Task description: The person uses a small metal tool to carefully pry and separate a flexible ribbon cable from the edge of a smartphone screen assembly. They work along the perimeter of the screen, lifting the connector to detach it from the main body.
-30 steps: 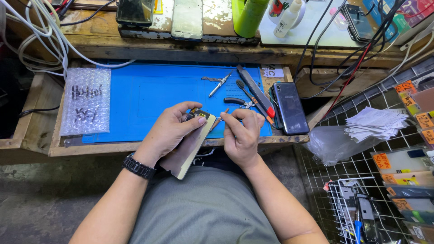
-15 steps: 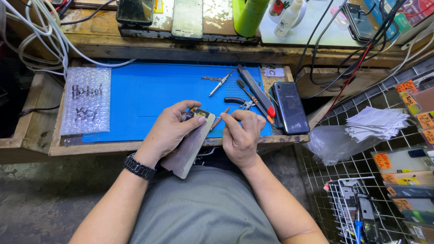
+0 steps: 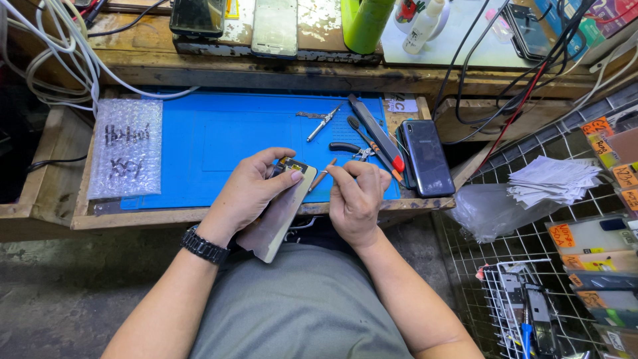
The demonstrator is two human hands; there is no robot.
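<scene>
From the head camera, looking down, the left hand (image 3: 249,189) is wrapped around an opened phone (image 3: 279,216), thumb pressed near its top edge, holding it tilted over the front edge of the bench (image 3: 199,216) and above the person's lap. The phone's upper end, where dark and yellow inner parts show, rests between the two hands. The right hand (image 3: 355,199) sits just beside the phone on its right, fingers pinched around a thin orange-handled tool (image 3: 323,175) whose tip points toward the phone's top corner. A black wristwatch (image 3: 203,246) circles the left wrist. Beyond the hands lies a blue work mat (image 3: 219,133) with tweezers (image 3: 323,123), small pliers (image 3: 352,147) and a long screwdriver (image 3: 379,136) near its right side. A dark phone (image 3: 425,156) lies face down at the mat's right edge, and a bubble-wrap bag (image 3: 126,156) lies on its left.
</scene>
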